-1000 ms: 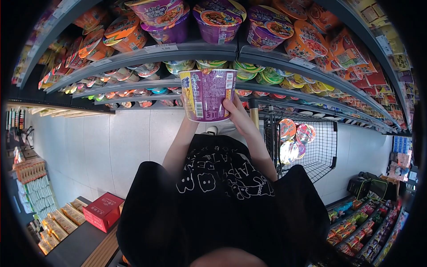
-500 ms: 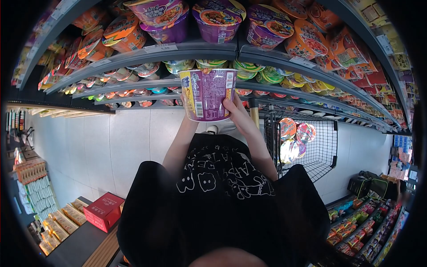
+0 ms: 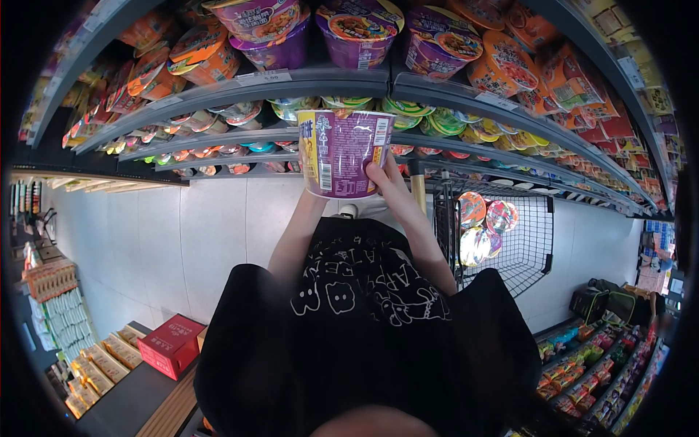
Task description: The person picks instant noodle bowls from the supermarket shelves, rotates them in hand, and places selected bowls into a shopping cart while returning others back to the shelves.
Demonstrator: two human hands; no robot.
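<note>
A purple and yellow noodle cup point(image 3: 346, 154) is held up in front of the shelves, its printed side with a barcode facing the camera. My right hand point(image 3: 387, 180) grips the cup's right side, with the thumb on its front near the lower edge. At the cup's lower left is my left hand point(image 3: 312, 195); its fingers are mostly hidden behind the cup, which it supports on that side. Purple noodle bowls point(image 3: 358, 35) stand on the upper shelf just beyond.
A wire shopping cart point(image 3: 535, 237) with several round noodle packs point(image 3: 475, 246) stands at the right. Shelves point(image 3: 349, 86) of packaged noodles curve across the front. A red box point(image 3: 170, 345) sits on a display at lower left, and bags point(image 3: 606, 300) lie at lower right.
The cup has shifted slightly to the right and turned a little in my hands. Both hands keep their hold on it.
</note>
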